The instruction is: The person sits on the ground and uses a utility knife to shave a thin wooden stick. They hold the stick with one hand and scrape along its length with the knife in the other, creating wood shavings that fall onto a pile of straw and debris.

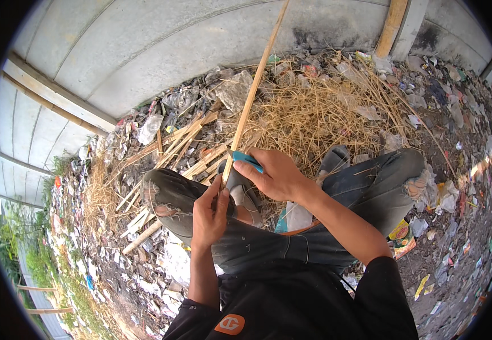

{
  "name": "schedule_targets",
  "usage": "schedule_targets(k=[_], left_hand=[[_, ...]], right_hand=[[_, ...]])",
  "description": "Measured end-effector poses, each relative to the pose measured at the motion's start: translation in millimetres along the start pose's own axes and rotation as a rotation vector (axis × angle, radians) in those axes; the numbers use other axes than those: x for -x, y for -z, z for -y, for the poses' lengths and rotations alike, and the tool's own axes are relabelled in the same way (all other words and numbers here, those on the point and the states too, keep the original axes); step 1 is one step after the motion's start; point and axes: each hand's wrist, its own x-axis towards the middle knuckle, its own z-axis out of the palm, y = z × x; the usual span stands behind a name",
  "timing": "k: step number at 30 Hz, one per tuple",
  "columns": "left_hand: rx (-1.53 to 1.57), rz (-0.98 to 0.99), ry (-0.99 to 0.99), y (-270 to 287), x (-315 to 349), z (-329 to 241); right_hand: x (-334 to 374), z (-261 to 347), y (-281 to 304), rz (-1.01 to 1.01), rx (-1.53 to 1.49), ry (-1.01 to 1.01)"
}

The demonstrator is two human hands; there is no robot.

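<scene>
A long, pale bamboo strip slants up and away from my lap toward the wall. My left hand is closed around its near end, thumb and fingers pinching it. In my right hand is a teal utility knife, gripped with the thumb along its handle. Its short blade lies against the strip, just beyond my left hand. Fine shavings or straw-like fibres lie heaped beyond my feet. Split bamboo pieces lie to the left of that heap.
My knees are bent wide in torn dark trousers, with a grey shoe beyond them. Litter covers the ground all around. A concrete wall with a bamboo post stands at the back; plants grow at the left.
</scene>
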Motion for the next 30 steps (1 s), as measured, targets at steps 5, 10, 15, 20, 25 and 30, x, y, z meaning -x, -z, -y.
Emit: schedule_targets(k=[5, 10, 15, 20, 25, 30], left_hand=[[0.002, 0.003, 0.000, 7.6, -9.2, -4.0], [-0.110, 0.023, 0.024, 14.6, -12.2, -3.4], [-0.140, 0.101, 0.098, 16.1, 8.9, 9.2], [-0.022, 0.120, 0.083, 25.4, 54.4, 30.0], [-0.002, 0.021, 0.041, 23.7, 11.8, 12.7], [0.009, 0.010, -0.003, 16.2, -0.4, 16.2]], right_hand=[[17.6, 1.2, -36.7, 0.029, 0.211, 0.108], [6.3, -9.5, -40.2, 0.046, 0.314, 0.195], [-44.0, -65.0, 20.4, -0.406, -0.014, -0.265], [-40.3, -99.5, 83.3, -0.472, 0.032, -0.212], [-9.3, -38.8, -8.6, -0.143, 0.155, 0.032], [11.0, -9.3, -49.3, -0.014, 0.298, 0.164]])
